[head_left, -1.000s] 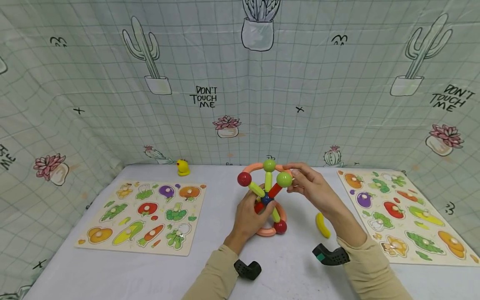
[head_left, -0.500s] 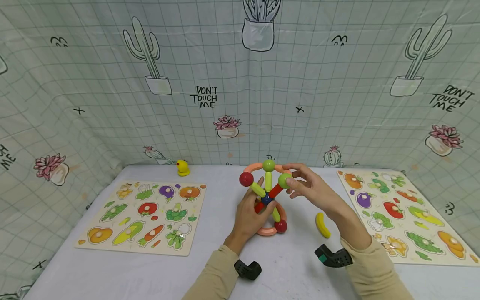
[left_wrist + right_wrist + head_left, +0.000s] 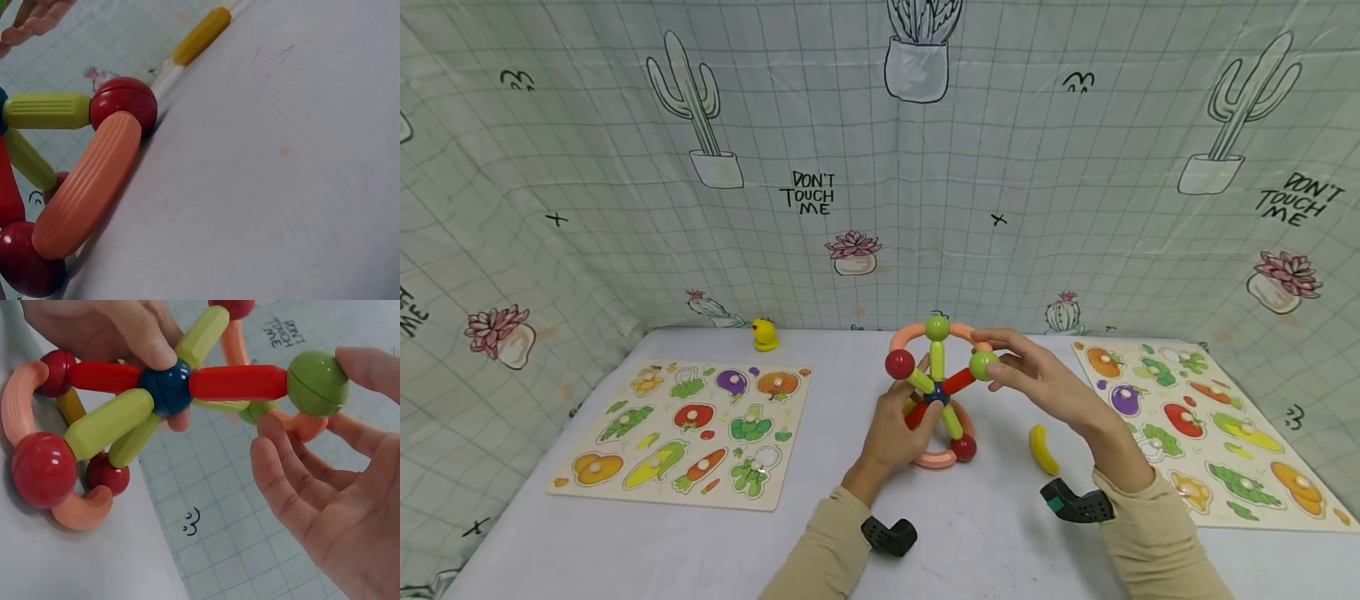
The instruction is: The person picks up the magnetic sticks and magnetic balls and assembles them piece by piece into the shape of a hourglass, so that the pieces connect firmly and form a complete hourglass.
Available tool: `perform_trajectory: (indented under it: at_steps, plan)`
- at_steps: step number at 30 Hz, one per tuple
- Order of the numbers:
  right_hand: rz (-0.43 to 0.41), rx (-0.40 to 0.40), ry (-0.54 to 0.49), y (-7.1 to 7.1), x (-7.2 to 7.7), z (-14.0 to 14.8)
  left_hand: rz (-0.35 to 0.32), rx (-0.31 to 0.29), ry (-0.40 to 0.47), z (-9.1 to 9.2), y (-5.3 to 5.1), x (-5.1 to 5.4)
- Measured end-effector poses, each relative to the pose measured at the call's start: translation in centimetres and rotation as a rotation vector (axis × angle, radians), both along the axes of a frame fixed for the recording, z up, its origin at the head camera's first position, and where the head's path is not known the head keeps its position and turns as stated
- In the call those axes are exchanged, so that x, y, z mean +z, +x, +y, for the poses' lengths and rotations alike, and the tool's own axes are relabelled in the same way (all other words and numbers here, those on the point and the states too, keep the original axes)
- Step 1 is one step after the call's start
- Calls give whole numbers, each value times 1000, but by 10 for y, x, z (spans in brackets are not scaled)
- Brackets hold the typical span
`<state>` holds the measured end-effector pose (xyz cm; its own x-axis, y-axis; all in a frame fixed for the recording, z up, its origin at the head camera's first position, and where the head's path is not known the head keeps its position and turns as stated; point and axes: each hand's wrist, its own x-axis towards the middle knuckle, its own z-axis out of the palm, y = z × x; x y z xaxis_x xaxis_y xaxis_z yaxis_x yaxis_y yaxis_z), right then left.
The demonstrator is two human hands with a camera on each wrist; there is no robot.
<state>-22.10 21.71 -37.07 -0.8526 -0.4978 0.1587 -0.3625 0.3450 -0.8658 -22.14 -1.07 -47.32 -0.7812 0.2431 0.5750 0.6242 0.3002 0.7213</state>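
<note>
A magnetic ball-and-rod construction stands mid-table, with a blue ball (image 3: 165, 387) at its centre. My left hand (image 3: 891, 437) grips the centre, its thumb on the blue ball. My right hand (image 3: 1052, 383) pinches the green ball (image 3: 983, 365) at the end of a red rod (image 3: 239, 382); its thumb touches the ball and a finger lies behind, near a curved peach rod (image 3: 307, 427). Another green ball (image 3: 937, 327) tops the upper ring, and a red ball (image 3: 899, 363) is at its left. In the left wrist view, a curved peach rod (image 3: 90, 184) joins red balls at the base.
A yellow curved rod (image 3: 1043, 450) lies on the white table below my right hand. Vegetable puzzle boards lie at left (image 3: 681, 433) and right (image 3: 1217, 433). A yellow toy duck (image 3: 765, 334) stands at the back left. Patterned cloth (image 3: 760, 125) hangs behind.
My right thumb has come round onto the front of the green ball. That ball and the upper red ball have shifted right, and the right hand has moved slightly right. The left hand keeps its grip.
</note>
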Motion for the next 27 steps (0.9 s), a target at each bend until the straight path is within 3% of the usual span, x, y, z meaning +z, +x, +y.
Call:
perform_trajectory:
  at_steps: [6,11,17,21,27]
  plan:
    - [-18,-7,1,-2,1,4,-119,38,-16,1,1,2]
    - [-22,-73,53,-4,1,13,-163,60,12,2,-1,2]
    - [-110,-166,300,-2,-5,23,-144,89,39,2,-1,1]
    - [-224,-110,504,3,-10,22,-126,97,61,2,-2,2]
    - [-293,-63,725,8,-16,20,-129,68,158,1,-3,1]
